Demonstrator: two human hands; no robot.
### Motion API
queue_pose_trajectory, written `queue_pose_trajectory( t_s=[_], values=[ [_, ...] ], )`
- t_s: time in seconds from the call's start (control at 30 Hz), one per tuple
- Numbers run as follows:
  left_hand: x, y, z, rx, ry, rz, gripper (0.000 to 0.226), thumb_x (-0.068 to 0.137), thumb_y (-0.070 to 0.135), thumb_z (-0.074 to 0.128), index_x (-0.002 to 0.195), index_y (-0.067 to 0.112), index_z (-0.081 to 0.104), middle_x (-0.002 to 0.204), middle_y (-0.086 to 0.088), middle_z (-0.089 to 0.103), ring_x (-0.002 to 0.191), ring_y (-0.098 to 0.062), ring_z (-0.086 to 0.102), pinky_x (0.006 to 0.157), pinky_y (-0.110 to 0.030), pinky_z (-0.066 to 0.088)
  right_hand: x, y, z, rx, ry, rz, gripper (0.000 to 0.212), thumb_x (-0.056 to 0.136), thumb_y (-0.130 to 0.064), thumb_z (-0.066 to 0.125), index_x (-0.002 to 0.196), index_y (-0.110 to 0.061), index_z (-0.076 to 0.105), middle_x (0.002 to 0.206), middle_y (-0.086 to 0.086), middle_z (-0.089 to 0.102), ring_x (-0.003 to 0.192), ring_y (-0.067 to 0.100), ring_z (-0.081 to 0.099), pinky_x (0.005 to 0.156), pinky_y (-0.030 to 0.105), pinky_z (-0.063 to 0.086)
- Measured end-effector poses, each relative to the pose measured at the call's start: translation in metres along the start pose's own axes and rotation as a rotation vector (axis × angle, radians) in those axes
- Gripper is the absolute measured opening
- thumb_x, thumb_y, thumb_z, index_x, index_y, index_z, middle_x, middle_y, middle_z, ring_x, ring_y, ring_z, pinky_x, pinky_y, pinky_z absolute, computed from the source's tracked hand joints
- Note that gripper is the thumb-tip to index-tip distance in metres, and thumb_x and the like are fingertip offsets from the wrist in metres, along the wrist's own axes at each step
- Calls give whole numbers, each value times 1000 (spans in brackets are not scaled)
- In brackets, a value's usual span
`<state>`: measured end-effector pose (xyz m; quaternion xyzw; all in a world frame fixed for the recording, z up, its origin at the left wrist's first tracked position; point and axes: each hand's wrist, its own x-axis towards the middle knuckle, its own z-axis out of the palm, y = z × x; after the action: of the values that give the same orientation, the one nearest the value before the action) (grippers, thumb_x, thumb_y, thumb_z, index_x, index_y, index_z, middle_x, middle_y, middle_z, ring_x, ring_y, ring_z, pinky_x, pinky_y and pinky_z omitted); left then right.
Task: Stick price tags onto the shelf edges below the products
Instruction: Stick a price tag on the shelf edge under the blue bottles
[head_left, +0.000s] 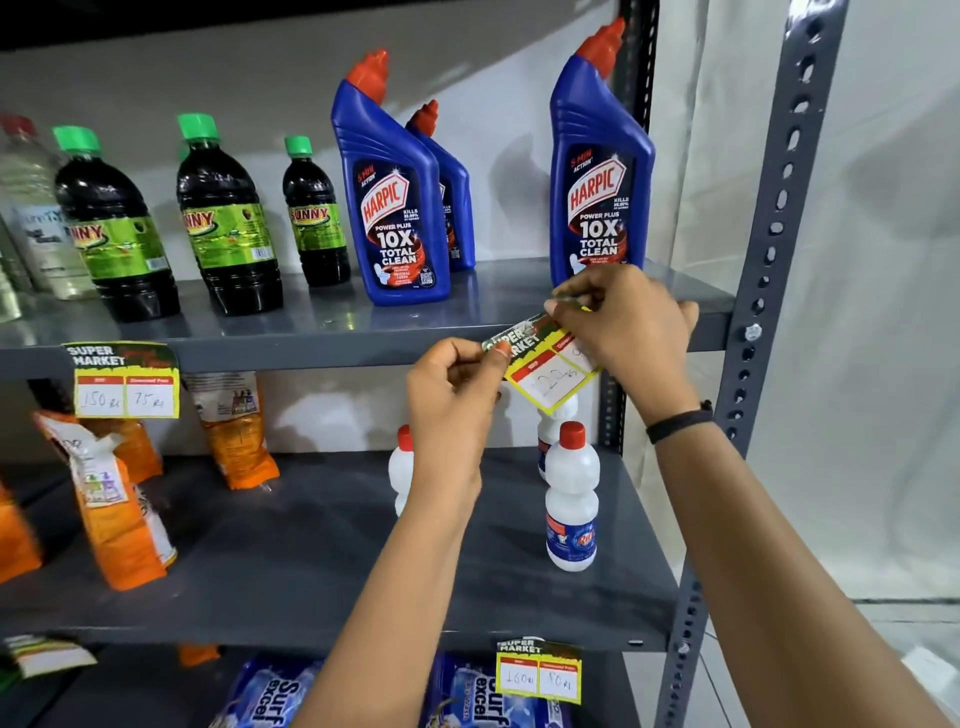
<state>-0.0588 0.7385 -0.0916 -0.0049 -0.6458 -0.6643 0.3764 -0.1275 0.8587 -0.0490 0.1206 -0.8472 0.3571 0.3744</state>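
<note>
1. Tag (550, 371) sits tilted at the shelf edge (311, 351) below the Harpic bottle (597, 171).
2. Left hand (452, 395) pinches its left end, right hand (623, 322) its top.
3. Looks light, floppy, sticky-backed, so hold corners.

Bright, even light; bowed, blurred edges

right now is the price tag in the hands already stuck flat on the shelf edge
No, the price tag hangs tilted, pinched between the left hand and right hand.
</note>
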Motion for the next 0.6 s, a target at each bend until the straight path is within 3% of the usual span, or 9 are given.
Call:
queue_pose_trajectory(
  t_s=[0.07,0.13,0.27,0.33,0.43,0.6],
  values=[
    [9,2,-7,67,5,97,23,85,12,63,65,16,53,63,-4,57,59,-13,53,55,-24,43,-4,2,-2,89,19,-10,16,78,-44,67,77,-29,62,68,-15,61,90,18,59,76,34,20],
    [19,1,-16,166,4,221,22,85,14,64,67,20,53,64,0,57,62,-13,52,61,-29,43,-10,5,-2,180,41,-40,19,76,-47,69,72,-31,60,60,-19,55,83,14,59,75,33,20],
    [28,-8,-31,284,8,370,15,84,13,66,76,22,57,73,12,60,69,-3,57,66,-18,45,-25,16,1,204,71,-202,18,74,-45,72,71,-31,61,64,-19,59,78,10,57,70,29,16],
    [28,-18,-35,290,-3,384,12,83,12,67,81,17,56,75,13,61,70,1,58,64,-10,43,-31,21,3,166,88,-291,18,74,-44,71,71,-29,62,69,-16,60,78,11,53,69,28,15],
    [25,-30,-38,326,-4,371,14,82,13,67,77,16,55,74,11,61,70,-4,56,61,-11,42,-34,28,5,128,84,-353,17,74,-42,72,71,-26,64,72,-11,64,79,10,49,73,28,17],
    [29,-37,-36,382,8,386,15,81,14,69,73,12,56,74,-5,65,69,-20,57,62,-35,46,-30,33,8,48,76,-405,16,73,-41,73,73,-26,67,76,-9,65,81,11,48,76,28,17]
  ],
)
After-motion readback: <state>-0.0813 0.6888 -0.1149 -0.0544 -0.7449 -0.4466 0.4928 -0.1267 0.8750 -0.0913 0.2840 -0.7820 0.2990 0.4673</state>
